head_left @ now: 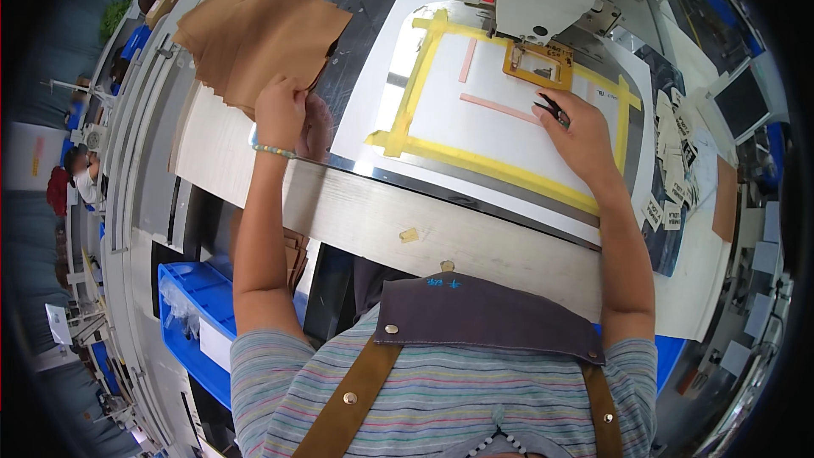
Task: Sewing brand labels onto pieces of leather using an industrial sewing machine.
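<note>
At the lower right corner of a fanned stack of brown sheets [254, 38], my left hand [282, 110] is closed, its fingers pinching a sheet's edge; how many sheets it grips I cannot tell. Small black snips [555, 110] are held in my right hand [578, 131], over a white sheet [500, 131] bordered with yellow tape. Two pink strips [496, 108] lie on that sheet, one close to my right fingers. Just beyond that hand, a small yellow frame [560, 75] sits under the head of a white sewing machine [521, 4].
Several white printed labels [674, 161] lie scattered at the right, near a brown piece [725, 199] and a dark screen [740, 102]. Below the table's left side stands a blue bin [199, 339] holding clear plastic. Other people are at the far left.
</note>
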Tool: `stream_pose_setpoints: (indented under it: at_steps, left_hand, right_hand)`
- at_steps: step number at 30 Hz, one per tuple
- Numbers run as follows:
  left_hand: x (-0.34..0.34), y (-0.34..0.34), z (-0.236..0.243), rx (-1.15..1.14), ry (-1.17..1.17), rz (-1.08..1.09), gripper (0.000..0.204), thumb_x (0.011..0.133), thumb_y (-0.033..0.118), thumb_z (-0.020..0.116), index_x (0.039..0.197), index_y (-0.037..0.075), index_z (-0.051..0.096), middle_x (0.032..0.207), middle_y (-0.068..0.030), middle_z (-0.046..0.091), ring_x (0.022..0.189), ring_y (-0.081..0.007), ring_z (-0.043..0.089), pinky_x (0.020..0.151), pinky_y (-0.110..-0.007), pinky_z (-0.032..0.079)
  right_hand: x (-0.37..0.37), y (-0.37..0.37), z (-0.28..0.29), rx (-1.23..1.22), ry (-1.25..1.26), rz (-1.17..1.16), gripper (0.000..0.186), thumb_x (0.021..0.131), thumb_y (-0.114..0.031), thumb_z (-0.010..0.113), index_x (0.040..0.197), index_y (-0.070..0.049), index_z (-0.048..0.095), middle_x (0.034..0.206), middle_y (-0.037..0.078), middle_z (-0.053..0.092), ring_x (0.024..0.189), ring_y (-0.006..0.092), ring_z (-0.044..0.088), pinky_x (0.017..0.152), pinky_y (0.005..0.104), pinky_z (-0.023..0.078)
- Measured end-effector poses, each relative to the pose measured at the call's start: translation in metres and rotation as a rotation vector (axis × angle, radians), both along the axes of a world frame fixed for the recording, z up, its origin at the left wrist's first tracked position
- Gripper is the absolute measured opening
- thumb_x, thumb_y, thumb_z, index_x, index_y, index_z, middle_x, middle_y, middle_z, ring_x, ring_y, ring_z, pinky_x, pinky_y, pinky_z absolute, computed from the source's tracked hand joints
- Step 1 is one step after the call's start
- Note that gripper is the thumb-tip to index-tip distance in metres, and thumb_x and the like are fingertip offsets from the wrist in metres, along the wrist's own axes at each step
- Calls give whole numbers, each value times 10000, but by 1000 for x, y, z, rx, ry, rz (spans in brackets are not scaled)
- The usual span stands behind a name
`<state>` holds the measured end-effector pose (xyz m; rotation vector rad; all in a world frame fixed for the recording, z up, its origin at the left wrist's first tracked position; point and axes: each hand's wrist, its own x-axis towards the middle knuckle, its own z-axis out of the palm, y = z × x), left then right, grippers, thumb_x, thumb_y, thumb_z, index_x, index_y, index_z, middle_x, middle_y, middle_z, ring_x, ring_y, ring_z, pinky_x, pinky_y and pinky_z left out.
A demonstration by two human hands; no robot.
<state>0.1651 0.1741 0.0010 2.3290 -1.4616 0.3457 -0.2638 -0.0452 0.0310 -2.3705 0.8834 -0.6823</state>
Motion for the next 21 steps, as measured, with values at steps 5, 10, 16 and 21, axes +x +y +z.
stream_pose_setpoints:
  at_steps: [5,10,16,21]
  left_hand:
    - [48,23,0,-100,886,64,156,949,98,747,1020,-36,783,929,-90,784,841,-154,726,783,-305,588]
    - [30,29,14,-55,641,26,162,958,91,736,1044,-40,777,953,-115,774,848,-213,736,779,-339,583]
    - [-15,27,7,-49,-114,-124,145,913,32,706,1005,-69,754,895,-171,694,822,-333,699,760,-395,555]
    - [-4,26,-4,-89,16,-1,131,897,27,695,975,-54,762,910,-159,705,820,-338,704,766,-421,569]
  right_hand:
    - [3,-1,-1,-16,8,36,336,972,-252,741,1217,-24,727,1072,167,764,813,297,731,743,361,565]
    - [2,-2,-3,-35,25,42,338,972,-260,742,1213,-25,723,1074,158,766,795,295,731,748,360,567]
    - [3,-2,-4,-45,34,46,335,972,-265,741,1214,-33,727,1078,155,768,752,281,716,745,360,565]
    - [2,0,-4,-45,46,36,338,982,-281,724,1215,-37,729,1075,150,767,751,280,711,752,364,563]
